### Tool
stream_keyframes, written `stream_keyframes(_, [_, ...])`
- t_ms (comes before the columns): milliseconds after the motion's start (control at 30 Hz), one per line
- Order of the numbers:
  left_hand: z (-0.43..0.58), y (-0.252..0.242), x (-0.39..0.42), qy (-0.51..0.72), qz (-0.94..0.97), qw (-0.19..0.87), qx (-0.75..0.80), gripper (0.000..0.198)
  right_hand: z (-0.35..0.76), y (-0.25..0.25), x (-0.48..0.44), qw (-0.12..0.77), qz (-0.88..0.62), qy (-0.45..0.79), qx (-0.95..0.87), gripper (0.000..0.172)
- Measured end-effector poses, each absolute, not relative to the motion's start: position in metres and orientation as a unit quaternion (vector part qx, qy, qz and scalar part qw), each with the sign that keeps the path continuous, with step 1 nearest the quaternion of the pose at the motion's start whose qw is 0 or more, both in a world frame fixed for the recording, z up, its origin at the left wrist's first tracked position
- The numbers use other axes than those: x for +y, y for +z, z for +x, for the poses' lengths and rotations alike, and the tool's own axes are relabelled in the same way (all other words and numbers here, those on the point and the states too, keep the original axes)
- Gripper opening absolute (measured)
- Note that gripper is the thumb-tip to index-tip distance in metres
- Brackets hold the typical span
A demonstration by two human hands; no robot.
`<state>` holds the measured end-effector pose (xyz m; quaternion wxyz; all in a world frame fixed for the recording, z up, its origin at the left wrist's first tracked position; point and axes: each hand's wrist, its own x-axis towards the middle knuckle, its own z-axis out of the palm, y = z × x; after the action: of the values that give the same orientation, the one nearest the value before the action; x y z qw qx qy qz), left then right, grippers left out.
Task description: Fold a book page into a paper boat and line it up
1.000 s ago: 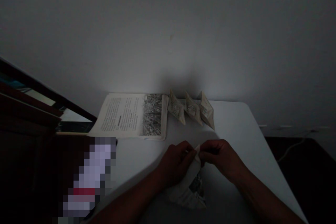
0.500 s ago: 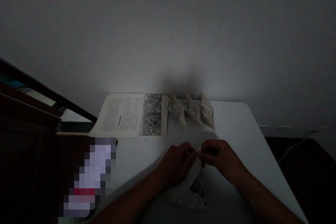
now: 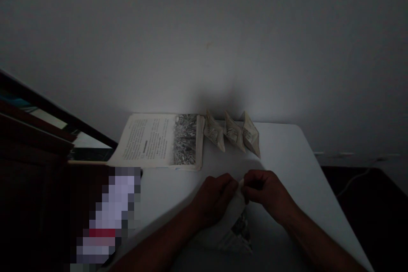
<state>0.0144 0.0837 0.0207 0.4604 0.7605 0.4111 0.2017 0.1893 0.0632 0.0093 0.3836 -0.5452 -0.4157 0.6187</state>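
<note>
Between my two hands is a folded sheet of printed paper point(image 3: 237, 231), a triangle with text and a dark picture on its lower part. My left hand point(image 3: 216, 197) is closed on its upper left edge. Thumb and fingers of my right hand point(image 3: 263, 189) pinch the same paper near its top corner. Part of the sheet lies hidden behind my left hand and forearm. Beyond my hands, three folded paper boats point(image 3: 235, 131) stand in a row against the wall.
An open book point(image 3: 149, 140) with a grey picture lies left of the boats on the white table point(image 3: 287, 153). At the left are dark wooden furniture point(image 3: 28, 170) and a blurred-out pale object point(image 3: 108, 212). A pale cable point(image 3: 357, 178) runs beyond the table's right edge.
The paper's lower part has tilted slightly up and to the right. My left fingers have shifted a little left, away from the right fingertips; both hands keep hold.
</note>
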Motion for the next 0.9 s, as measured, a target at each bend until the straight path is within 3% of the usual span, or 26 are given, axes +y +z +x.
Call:
stream_keyframes(367, [0.0124,0.0137,0.0843,0.216,0.755,0.484,0.387,0.028,0.1942,0.0146,0.0636,0.379,-0.498,0.628,-0.464,0.014])
stream_keyframes(600, [0.0124,0.0197,0.083,0.209,0.758,0.517,0.339,0.026,0.1978,0.0137,0.0608,0.35,-0.472,0.57,-0.574,0.028])
stream_keyframes(900, [0.0118,0.0173,0.0822,0.246,0.726,0.545,0.339,0.03,0.192,0.0122,0.0592,0.38,-0.462,0.596,-0.536,0.032])
